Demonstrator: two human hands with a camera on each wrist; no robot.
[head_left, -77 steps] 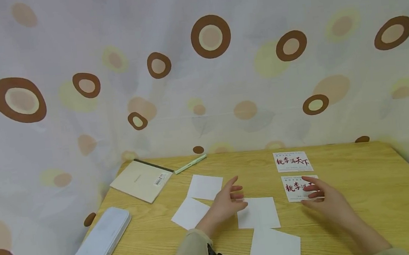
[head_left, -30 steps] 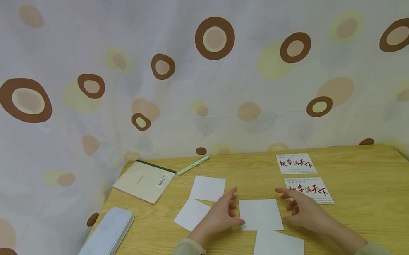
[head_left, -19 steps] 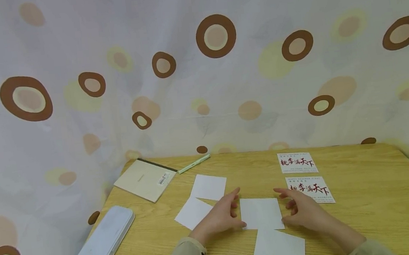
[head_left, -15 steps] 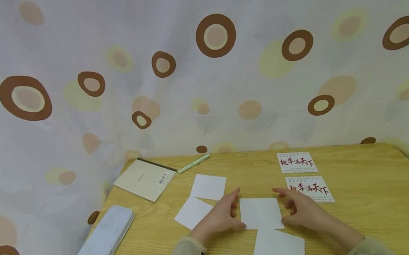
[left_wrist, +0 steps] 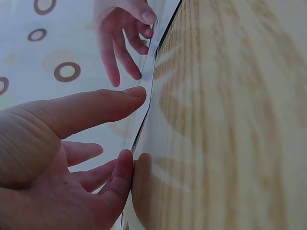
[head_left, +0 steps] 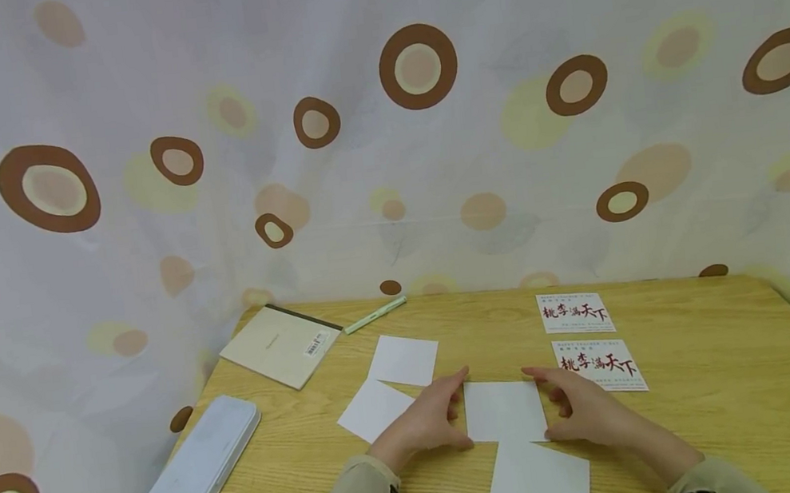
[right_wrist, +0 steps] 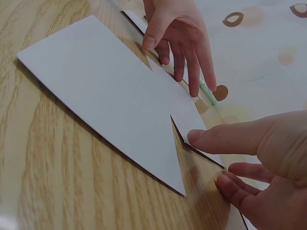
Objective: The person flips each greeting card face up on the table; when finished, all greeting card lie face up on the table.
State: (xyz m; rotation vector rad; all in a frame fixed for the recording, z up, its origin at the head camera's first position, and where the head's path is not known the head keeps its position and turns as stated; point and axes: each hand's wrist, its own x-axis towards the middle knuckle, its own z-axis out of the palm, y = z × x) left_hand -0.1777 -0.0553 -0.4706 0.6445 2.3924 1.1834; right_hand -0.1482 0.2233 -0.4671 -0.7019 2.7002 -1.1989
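In the head view a blank white card (head_left: 505, 412) lies flat on the table between both hands. My left hand (head_left: 428, 420) is at its left edge, and my right hand (head_left: 585, 407) is at its right edge, fingers spread and loosely bent. The right thumb (right_wrist: 204, 139) touches the card's near corner in the right wrist view. Whether the left thumb (left_wrist: 120, 100) touches the card is hard to tell. A second blank card (head_left: 539, 480) overlaps the near edge of the middle one. Two more, an upper card (head_left: 404, 360) and a lower card (head_left: 374, 411), overlap at the left.
Two cards with red Chinese lettering, a far one (head_left: 575, 313) and a near one (head_left: 599, 365), lie behind the right hand. A notebook (head_left: 281, 347), a green pen (head_left: 376, 314) and a pale pencil case (head_left: 195, 476) lie left. A patterned curtain (head_left: 358, 170) borders the wooden table (head_left: 726, 372).
The right hand has come left off the lettered card, and the left hand has drawn back off the middle card to its left edge. Lately both have closed in slightly. The cards look unmoved.
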